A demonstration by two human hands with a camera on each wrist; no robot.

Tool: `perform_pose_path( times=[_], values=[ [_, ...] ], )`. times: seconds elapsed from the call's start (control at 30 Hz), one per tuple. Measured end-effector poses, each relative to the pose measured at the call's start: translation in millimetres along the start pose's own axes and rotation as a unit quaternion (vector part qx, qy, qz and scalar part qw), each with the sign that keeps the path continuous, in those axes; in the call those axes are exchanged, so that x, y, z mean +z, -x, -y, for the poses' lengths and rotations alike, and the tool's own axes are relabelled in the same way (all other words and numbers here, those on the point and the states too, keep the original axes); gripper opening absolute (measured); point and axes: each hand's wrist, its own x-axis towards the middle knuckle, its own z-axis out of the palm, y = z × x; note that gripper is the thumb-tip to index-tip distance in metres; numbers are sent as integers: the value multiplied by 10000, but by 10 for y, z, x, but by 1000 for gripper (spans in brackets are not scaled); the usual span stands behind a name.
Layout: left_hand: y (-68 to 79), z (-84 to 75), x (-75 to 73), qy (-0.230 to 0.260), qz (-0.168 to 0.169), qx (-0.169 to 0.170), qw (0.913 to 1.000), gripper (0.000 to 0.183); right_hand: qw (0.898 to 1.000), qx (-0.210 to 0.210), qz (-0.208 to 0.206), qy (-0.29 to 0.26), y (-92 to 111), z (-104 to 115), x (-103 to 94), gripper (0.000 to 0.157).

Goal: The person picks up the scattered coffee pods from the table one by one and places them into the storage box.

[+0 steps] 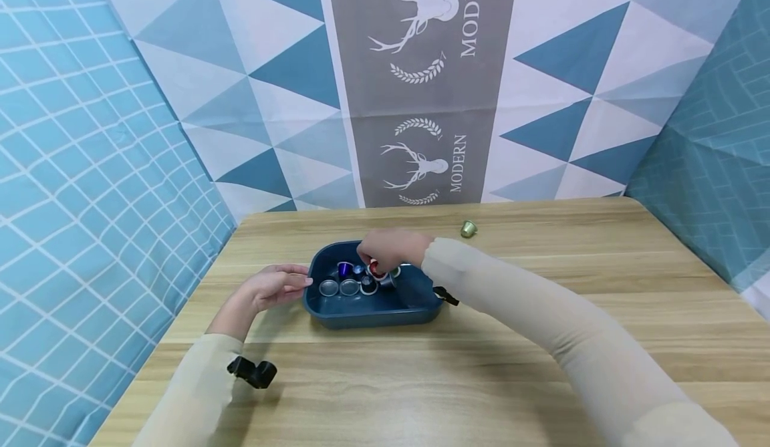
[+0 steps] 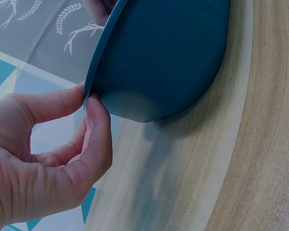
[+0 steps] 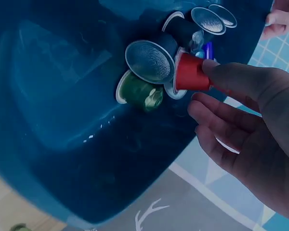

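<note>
A dark blue oblong tub (image 1: 373,319) stands on the table with several coffee capsules in it. My left hand (image 1: 277,288) is at its left end; in the left wrist view the thumb and index finger pinch the tub's rim (image 2: 100,62). Reaching in from the right, my right hand (image 1: 391,248) holds a red coffee capsule (image 3: 192,72) between thumb and fingers. Against the red one lie a grey capsule (image 3: 150,62) and a green capsule (image 3: 139,92). Toward the tub's left end are a blue capsule (image 1: 345,270) and silver-lidded capsules (image 1: 328,288).
A gold-green capsule (image 1: 468,229) lies on the wooden table (image 1: 541,380) behind the tub, to the right. Patterned cloth (image 1: 421,99) hangs along the table's back edge, with blue checked cloth (image 1: 90,166) at the left.
</note>
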Motion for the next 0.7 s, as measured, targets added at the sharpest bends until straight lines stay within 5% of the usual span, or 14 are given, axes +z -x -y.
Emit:
perform_pose_path(
  times=[0.7],
  values=[
    [-14,11,2,52,-24,21,10000,48,9998,100,-169,-23,141,-196,-34,24]
  ],
)
